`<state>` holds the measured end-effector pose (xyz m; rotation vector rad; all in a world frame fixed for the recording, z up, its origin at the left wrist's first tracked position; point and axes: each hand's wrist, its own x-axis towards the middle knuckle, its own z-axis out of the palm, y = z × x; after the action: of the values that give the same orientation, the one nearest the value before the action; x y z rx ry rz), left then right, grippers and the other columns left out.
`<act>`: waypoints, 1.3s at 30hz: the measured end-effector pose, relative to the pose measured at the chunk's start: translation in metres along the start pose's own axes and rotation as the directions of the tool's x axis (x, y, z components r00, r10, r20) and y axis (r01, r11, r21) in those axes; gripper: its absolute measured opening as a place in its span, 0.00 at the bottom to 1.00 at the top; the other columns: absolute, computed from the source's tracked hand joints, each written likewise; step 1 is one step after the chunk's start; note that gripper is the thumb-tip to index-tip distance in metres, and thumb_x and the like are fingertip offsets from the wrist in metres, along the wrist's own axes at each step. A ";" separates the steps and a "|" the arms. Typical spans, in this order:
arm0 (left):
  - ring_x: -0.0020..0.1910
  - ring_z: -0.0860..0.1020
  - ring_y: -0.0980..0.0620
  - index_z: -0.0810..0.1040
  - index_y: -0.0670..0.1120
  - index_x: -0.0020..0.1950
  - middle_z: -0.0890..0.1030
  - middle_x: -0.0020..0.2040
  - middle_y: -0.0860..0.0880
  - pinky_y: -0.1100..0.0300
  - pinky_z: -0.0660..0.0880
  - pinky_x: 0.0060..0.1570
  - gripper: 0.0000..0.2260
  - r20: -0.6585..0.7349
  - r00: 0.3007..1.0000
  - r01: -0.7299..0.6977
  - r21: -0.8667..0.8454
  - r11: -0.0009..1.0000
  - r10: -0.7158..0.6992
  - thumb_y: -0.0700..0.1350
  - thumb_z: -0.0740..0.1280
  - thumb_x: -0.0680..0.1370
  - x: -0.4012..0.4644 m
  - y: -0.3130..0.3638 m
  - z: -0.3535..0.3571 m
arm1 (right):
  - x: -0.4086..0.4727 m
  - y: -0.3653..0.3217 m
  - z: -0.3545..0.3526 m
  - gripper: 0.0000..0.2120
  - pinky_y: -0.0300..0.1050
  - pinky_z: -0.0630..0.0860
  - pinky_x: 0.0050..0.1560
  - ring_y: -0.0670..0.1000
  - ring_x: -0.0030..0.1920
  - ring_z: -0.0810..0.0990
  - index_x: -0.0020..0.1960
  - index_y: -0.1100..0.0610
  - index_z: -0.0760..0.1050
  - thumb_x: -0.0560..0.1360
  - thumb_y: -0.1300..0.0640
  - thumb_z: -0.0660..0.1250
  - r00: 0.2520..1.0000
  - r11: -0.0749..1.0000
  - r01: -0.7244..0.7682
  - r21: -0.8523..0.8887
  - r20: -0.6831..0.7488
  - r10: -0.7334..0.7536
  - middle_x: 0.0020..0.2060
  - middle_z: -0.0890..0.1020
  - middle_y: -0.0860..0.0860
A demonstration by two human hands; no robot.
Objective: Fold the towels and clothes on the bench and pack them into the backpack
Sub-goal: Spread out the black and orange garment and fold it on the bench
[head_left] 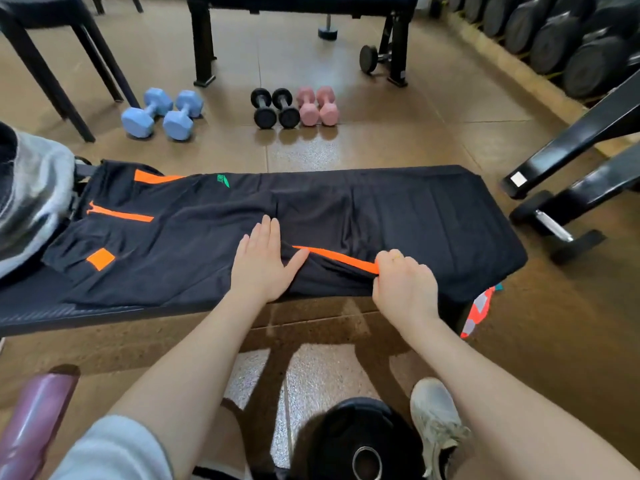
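Observation:
Black trousers (207,230) with orange stripes and a small green logo lie spread along the black bench (31,306). My left hand (263,261) presses flat on the cloth near the middle, fingers straight. My right hand (405,285) pinches the near edge of the trousers beside an orange stripe (336,256). A grey towel (34,195) sits bunched at the bench's left end, over a dark bag-like shape that is mostly hidden.
Blue dumbbells (162,112), black dumbbells (275,107) and pink dumbbells (317,105) stand on the floor beyond the bench. A weight plate (360,441) and my white shoe (436,420) are below. An orange-grey cloth (479,311) hangs at the bench's right end. A purple bottle (34,424) is lower left.

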<state>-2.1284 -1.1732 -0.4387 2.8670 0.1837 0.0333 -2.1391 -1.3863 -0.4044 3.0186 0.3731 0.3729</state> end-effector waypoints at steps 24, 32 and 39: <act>0.72 0.61 0.39 0.62 0.36 0.71 0.60 0.74 0.38 0.44 0.59 0.68 0.30 -0.134 0.982 -0.123 0.097 0.988 0.135 0.56 0.51 0.77 0.001 0.022 -0.006 | -0.014 0.088 0.038 0.29 0.50 0.74 0.42 0.59 0.45 0.77 0.52 0.59 0.75 0.60 0.41 0.77 0.999 0.987 0.054 0.150 -0.001 -0.054 0.50 0.77 0.56; 0.74 0.54 0.42 0.54 0.41 0.75 0.52 0.76 0.42 0.52 0.52 0.72 0.31 0.063 0.961 -0.270 0.023 0.963 0.268 0.52 0.61 0.77 0.008 0.075 -0.002 | -0.005 0.091 0.030 0.09 0.49 0.74 0.44 0.57 0.49 0.77 0.53 0.59 0.76 0.73 0.64 0.65 0.980 0.978 -0.177 0.112 0.111 0.165 0.49 0.80 0.55; 0.73 0.59 0.47 0.60 0.47 0.74 0.56 0.76 0.45 0.54 0.59 0.70 0.43 0.154 0.961 -0.230 -0.013 0.973 0.229 0.69 0.46 0.64 -0.009 0.074 -0.008 | 0.047 0.171 -0.021 0.13 0.44 0.62 0.40 0.56 0.43 0.73 0.32 0.53 0.67 0.74 0.65 0.57 0.919 0.836 -0.291 0.465 0.379 0.110 0.37 0.75 0.53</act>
<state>-2.1291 -1.2427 -0.4115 2.8646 -0.1808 -0.1440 -2.0608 -1.5386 -0.3548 3.5647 0.1310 -0.2995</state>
